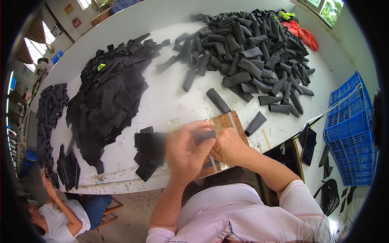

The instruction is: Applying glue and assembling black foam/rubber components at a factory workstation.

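Note:
My left hand point(187, 150) is closed round a short dark grey fabric tube point(204, 137), its thumb along the near side. Against the tube's right end is my right hand point(227, 145), its fingers curled; what they grip is hidden. Both hands are over a brown board point(227, 122) with pale strips across it, at the table's near edge. Left of my left hand lies a small stack of flat black fabric pieces point(148, 156), partly smeared by motion. Single dark tubes lie beyond the board point(218, 100) and to its right point(255, 123).
A large heap of dark tubes point(251, 56) covers the table's far right, with a red plastic bag point(300, 34) behind. Flat black pieces point(109, 97) are piled at left. A blue crate point(349, 129) stands at right, near a phone point(309, 146). Another person point(67, 216) sits at lower left.

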Tool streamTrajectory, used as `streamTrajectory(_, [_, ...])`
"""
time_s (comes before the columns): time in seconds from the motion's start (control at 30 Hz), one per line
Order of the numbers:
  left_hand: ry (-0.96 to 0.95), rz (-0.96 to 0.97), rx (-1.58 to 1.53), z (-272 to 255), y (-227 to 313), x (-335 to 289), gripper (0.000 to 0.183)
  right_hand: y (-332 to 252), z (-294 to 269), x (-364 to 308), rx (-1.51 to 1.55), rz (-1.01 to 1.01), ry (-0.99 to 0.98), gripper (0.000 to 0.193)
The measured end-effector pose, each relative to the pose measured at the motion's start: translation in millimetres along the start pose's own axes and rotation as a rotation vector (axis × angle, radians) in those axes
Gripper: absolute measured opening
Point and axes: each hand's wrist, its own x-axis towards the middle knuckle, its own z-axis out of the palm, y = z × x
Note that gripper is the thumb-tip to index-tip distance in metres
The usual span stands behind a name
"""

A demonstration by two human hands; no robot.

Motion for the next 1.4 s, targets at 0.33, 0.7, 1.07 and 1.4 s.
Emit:
streamTrajectory(0.33, [-0.123,0.026,-0.021,-10.5,9.9,6.6,0.015,-2.3,-8.4,4.2,0.03,-0.096,0.003,0.016])
streamTrajectory(0.7, [0.133,0.069,-0.115,-3.8,3.7,-3.0,0.013,-4.9,-7.2,4.1,-0.038,-0.053,-0.069,0.02])
streamTrajectory(1.07, [0.126,-0.118,-0.732,-14.5,1.2,-7.9,0.012,4.2,8.6,5.2,-0.068,-0.117,0.058,0.024])
streamTrajectory(1.4, [0.372,-0.143,0.018,-13.7,-34.4,-48.8,0.022,-8.3,-17.0,15.0,-0.096,-0.245,0.19,0.024])
